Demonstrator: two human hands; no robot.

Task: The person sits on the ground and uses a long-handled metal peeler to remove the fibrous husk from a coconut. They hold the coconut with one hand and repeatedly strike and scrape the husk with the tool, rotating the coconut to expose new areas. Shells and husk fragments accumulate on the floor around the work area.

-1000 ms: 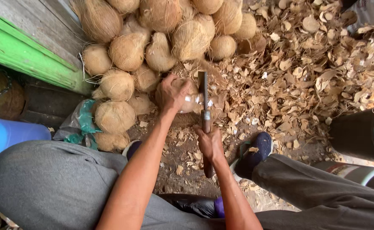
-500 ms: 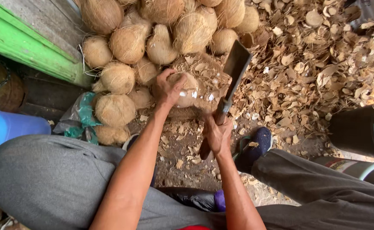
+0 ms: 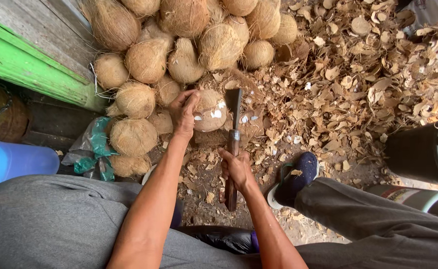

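Dirt ground – husk chips, coconut pile, green board.

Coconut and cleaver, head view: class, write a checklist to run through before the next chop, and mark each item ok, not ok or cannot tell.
1. Left hand steadies the coconut: ok, it grips the left side.
2. Right hand has a full grip on the cleaver handle: ok.
3. Left fingers clear of the blade: not ok, the hand lies close beside it on the same coconut.
4. Blade edge seated in the shell: cannot tell, the contact is hidden.
5. Foot in the dark shoe away from the blade: ok, it rests to the right.
6. Coconut sits stable among the husk chips: cannot tell.
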